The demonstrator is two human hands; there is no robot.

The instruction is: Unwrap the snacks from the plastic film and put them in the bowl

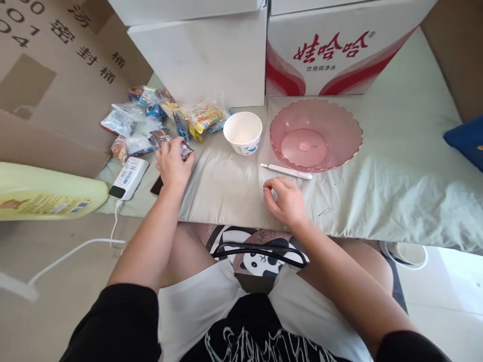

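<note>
My left hand (172, 163) reaches to the edge of a pile of small snack packets (158, 123) and is closed on a dark packet (185, 149). My right hand (287, 201) rests loosely curled on the pale green cloth (396, 176) with nothing in it, just below a thin white pen-like tool (287, 171). A white paper bowl (242, 132) stands empty behind the middle. To its right sits an empty pink scalloped plastic bowl (315, 134).
White cartons (204, 55) and a red-and-white printed box (339, 50) stand at the back. Brown cardboard boxes (56, 75) stand at left. A white power bank (129, 177) with cable and a yellow jug (45, 193) lie at left. A blue thing (468, 141) shows at right.
</note>
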